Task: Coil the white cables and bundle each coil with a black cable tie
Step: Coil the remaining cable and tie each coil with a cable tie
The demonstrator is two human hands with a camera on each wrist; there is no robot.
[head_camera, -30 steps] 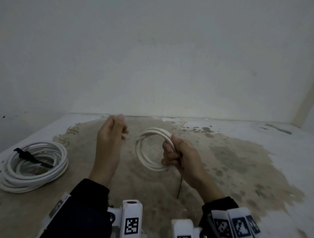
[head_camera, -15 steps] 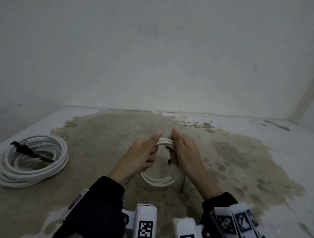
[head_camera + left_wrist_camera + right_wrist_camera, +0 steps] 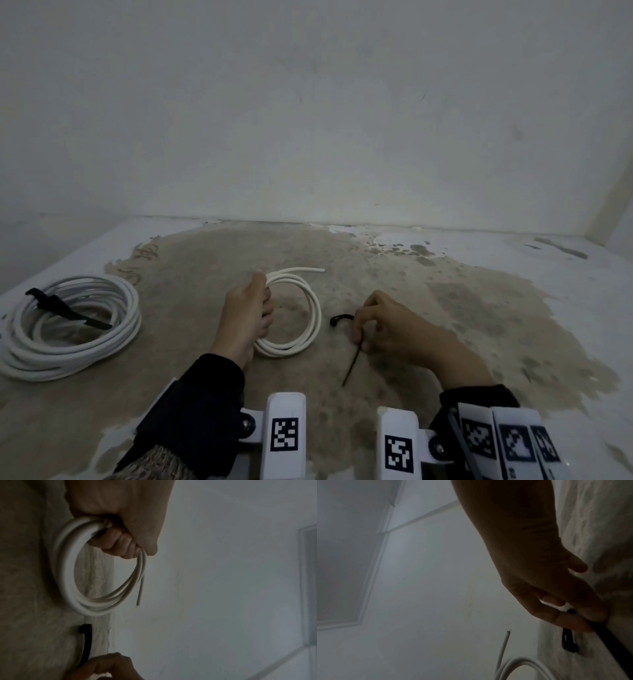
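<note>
My left hand (image 3: pixel 251 317) grips the left side of a small coil of white cable (image 3: pixel 310 310), which rests low on the stained surface; the left wrist view shows its fingers curled round the coil (image 3: pixel 72 577). One free cable end (image 3: pixel 317 270) sticks out to the right at the coil's far side. My right hand (image 3: pixel 380 323) pinches a black cable tie (image 3: pixel 352 359) just right of the coil. The tie's head (image 3: pixel 337 319) curls toward the coil and its tail trails toward me. In the right wrist view the thumb and fingers close on the tie's strap (image 3: pixel 597 627).
A larger coil of white cable (image 3: pixel 68 329) bound with a black tie (image 3: pixel 65 308) lies at the left on the worn surface (image 3: pixel 445 308). A pale wall rises close behind. Wrist camera mounts with markers sit at the bottom edge.
The coil has come down from mid-air to the surface. It passed from my right hand to my left, and my right hand has moved right and taken hold of the black tie.
</note>
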